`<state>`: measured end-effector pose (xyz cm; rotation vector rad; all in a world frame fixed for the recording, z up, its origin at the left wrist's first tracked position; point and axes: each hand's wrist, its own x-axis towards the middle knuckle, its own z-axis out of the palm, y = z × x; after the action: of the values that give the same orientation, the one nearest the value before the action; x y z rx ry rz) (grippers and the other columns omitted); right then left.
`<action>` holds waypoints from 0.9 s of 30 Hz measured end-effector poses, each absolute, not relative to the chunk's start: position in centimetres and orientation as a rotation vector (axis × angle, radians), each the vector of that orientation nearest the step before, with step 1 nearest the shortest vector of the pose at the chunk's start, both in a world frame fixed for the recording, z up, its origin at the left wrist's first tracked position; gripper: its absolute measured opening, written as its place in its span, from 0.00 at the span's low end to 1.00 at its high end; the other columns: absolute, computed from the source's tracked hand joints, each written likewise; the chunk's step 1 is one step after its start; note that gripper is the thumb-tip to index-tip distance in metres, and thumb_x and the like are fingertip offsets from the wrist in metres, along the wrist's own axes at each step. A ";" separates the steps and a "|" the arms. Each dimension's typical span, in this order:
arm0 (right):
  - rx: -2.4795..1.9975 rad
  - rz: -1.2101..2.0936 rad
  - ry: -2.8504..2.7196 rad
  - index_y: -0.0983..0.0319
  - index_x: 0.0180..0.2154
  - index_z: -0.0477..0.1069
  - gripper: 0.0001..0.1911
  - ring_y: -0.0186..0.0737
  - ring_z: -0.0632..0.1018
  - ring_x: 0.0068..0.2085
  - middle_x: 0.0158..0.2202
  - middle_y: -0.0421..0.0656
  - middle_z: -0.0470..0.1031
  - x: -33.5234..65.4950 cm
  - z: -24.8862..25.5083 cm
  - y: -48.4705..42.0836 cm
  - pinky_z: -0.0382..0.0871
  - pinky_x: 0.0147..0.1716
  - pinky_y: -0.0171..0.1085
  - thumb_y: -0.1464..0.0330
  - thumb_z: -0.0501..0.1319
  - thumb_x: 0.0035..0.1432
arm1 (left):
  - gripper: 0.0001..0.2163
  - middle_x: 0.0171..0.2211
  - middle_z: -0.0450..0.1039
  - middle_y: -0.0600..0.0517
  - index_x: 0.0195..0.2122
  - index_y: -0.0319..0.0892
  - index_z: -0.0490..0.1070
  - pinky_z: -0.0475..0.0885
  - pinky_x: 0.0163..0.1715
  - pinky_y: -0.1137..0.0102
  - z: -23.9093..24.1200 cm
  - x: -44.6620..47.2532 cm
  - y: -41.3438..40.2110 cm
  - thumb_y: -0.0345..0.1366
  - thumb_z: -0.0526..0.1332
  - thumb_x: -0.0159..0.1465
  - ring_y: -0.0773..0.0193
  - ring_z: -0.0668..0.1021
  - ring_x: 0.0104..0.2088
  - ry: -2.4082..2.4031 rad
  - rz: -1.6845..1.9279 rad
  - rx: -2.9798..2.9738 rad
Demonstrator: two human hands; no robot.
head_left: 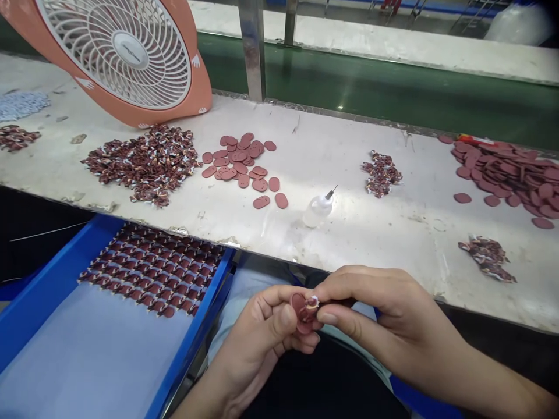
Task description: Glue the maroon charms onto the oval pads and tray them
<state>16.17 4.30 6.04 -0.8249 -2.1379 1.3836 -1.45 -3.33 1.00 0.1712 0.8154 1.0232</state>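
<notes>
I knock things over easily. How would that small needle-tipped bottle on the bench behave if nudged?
The bottle looks like thin translucent plastic, so probably light. It sits tilted and round-bodied, so it would likely roll. Its thin needle tip may bend.

My left fingers [283, 317] and right fingers [349, 289] are bare with short plain nails, forearms uncovered toward seven and five o'clock, a pale blue garment [247, 285] across my lap at six.

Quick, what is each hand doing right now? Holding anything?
Left hand: closed, thumb and fingers pinching a red oval piece.
Right hand: closed, fingertips pinching the same piece from the other side.
</notes>
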 end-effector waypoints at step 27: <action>-0.804 1.245 -2.274 0.58 0.42 0.74 0.06 0.30 0.79 0.33 0.34 0.37 0.79 16.0 6.1 4.4 0.72 0.34 0.27 0.74 0.62 0.64 | 0.14 0.25 0.76 0.53 0.33 0.39 0.80 0.74 0.25 0.79 0.5 -1.5 -3.5 0.45 0.73 0.53 0.72 0.77 0.24 0.828 1.040 0.113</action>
<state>15.97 4.37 6.14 -0.8037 -2.2744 1.2446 -1.48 -3.50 0.50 0.1134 0.8281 1.0398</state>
